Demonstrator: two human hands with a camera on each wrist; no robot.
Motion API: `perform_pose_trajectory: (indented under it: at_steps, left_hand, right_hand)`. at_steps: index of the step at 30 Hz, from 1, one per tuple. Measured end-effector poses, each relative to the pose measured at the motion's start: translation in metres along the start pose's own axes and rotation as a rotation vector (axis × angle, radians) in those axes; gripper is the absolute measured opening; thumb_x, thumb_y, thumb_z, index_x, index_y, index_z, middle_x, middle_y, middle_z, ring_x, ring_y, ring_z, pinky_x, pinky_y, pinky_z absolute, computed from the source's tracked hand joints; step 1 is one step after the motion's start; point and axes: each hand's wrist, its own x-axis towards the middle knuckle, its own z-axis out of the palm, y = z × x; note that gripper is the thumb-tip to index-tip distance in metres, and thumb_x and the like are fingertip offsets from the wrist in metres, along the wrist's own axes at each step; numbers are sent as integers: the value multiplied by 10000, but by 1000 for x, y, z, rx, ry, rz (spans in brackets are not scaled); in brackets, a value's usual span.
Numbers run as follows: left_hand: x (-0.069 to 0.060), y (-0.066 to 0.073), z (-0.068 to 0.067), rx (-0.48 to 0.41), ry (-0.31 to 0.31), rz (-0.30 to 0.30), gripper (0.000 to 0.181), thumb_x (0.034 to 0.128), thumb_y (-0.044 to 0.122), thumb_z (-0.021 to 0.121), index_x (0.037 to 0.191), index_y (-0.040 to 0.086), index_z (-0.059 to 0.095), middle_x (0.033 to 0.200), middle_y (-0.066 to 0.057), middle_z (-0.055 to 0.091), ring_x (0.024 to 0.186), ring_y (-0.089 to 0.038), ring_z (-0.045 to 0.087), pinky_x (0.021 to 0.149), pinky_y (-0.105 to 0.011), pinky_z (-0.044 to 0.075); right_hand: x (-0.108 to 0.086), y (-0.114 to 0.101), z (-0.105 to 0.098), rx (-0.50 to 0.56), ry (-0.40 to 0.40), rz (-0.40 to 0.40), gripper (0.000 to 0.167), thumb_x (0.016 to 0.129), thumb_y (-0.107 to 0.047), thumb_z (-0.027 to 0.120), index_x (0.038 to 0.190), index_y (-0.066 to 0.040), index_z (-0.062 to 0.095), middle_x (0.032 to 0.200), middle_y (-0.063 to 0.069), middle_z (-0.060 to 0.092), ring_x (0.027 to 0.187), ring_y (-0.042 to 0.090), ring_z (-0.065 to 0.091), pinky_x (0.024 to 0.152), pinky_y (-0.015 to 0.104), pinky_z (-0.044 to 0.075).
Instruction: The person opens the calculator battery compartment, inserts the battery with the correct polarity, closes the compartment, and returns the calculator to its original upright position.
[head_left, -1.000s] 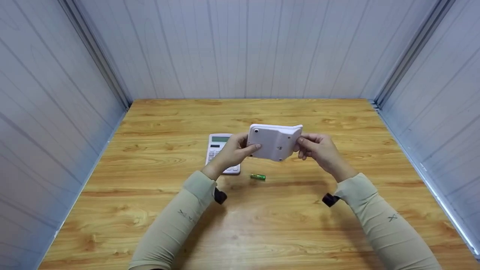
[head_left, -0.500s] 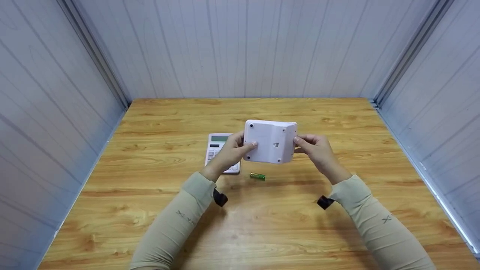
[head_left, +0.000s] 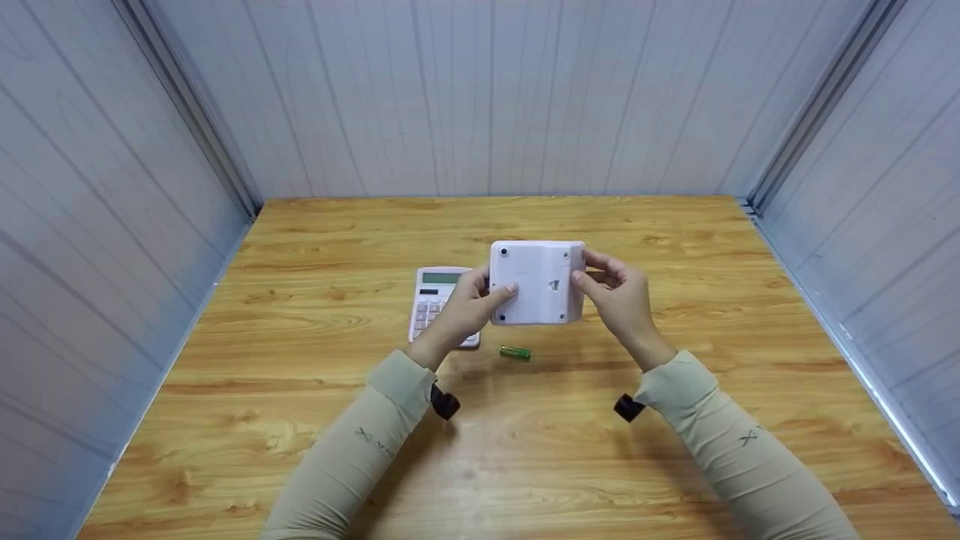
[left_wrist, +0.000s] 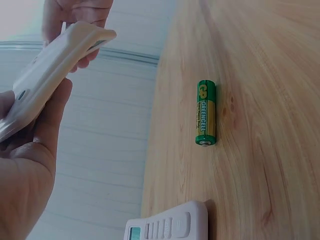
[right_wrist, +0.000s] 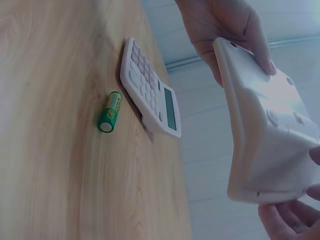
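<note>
A white calculator-like device [head_left: 531, 285] is held up above the table with its back, small round feet and a little notch facing the head camera. My left hand [head_left: 465, 307] grips its left edge, thumb on the back and fingers behind. At its right edge my right hand [head_left: 619, 300] pinches it, the thumb near the notch. In the right wrist view, the device [right_wrist: 280, 125] shows its raised wedge part beside the right fingertips. A green and gold battery [head_left: 515, 352] lies on the table below; the left wrist view shows the battery [left_wrist: 206, 112] close up.
A second white calculator [head_left: 427, 307] lies face up on the wooden table [head_left: 315, 247], partly hidden under my left hand and forearm. Pale panelled walls [head_left: 465, 97] stand behind the table and at both sides.
The held device has turned so its back faces the head camera more squarely. My right hand has moved left with its thumb further onto the back. Battery and second calculator stay put.
</note>
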Motion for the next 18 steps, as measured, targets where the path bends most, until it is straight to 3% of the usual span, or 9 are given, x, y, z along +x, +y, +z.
perform_pose_trajectory:
  at_steps: [4, 8, 14, 18]
  left_hand:
    - [-1, -1, 3, 28, 27, -3, 425, 1103, 95, 592, 1509, -26, 555, 1386, -267, 703, 1245, -382, 734, 978, -474, 652]
    - [-1, -2, 6, 45, 53, -9, 433, 1099, 92, 596, 1514, -23, 547, 1369, -275, 704, 1240, -393, 733, 977, -480, 652]
    - [-3, -2, 8, 56, 51, -30, 449, 1119, 116, 572, 1549, 2, 512, 1404, -255, 684, 1273, -391, 716, 992, -478, 646]
    - [-4, -2, 8, 66, 45, -13, 452, 1115, 98, 569, 1545, -23, 499, 1385, -280, 681, 1250, -413, 722, 962, -471, 658]
  right_hand:
    - [-3, -3, 6, -57, -51, 10, 568, 983, -82, 785, 1506, 32, 597, 1484, 232, 647, 1245, 349, 687, 1051, 352, 610]
    - [-3, -3, 14, -98, -71, 8, 695, 956, -91, 820, 1567, 44, 517, 1525, 247, 603, 1309, 418, 650, 1123, 517, 570]
    - [-3, -2, 19, -134, -56, 9, 739, 925, -75, 855, 1566, 39, 507, 1493, 244, 614, 1298, 417, 654, 1105, 551, 576]
    - [-2, -3, 21, -140, -42, 15, 718, 914, -58, 856, 1546, 36, 529, 1467, 242, 631, 1273, 411, 664, 1079, 552, 587]
